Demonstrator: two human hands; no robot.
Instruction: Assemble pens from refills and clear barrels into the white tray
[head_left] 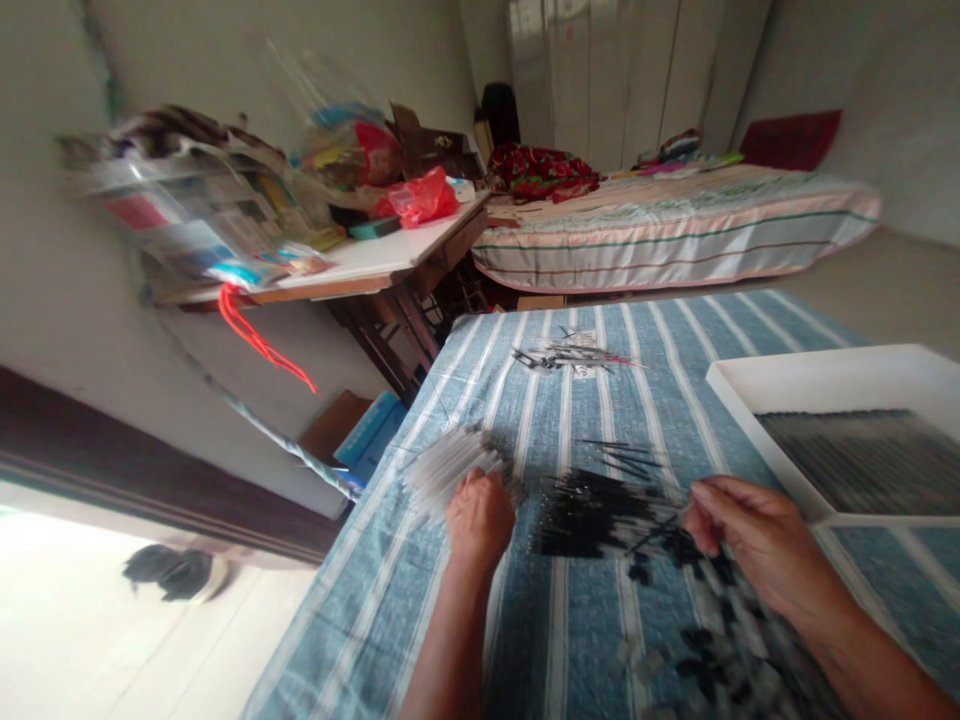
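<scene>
My left hand point(481, 515) lies on the right edge of a pile of pale, translucent sticks point(446, 468), its fingers curled down onto them. My right hand point(742, 530) is pinched around something thin and dark, too blurred to name. Between the hands sits a heap of black sticks point(581, 515), with a few loose ones just behind it. Small black and clear pieces point(712, 650) are scattered below my right hand. All of this rests on a blue and white striped cloth point(525, 620).
A white tray point(795, 480) holding rows of dark sticks stands at the right. Farther back lies a small bundle of thin items point(570, 355) on a paper. A cluttered side table point(375, 262) is at the left, and a bed point(667, 230) stands behind.
</scene>
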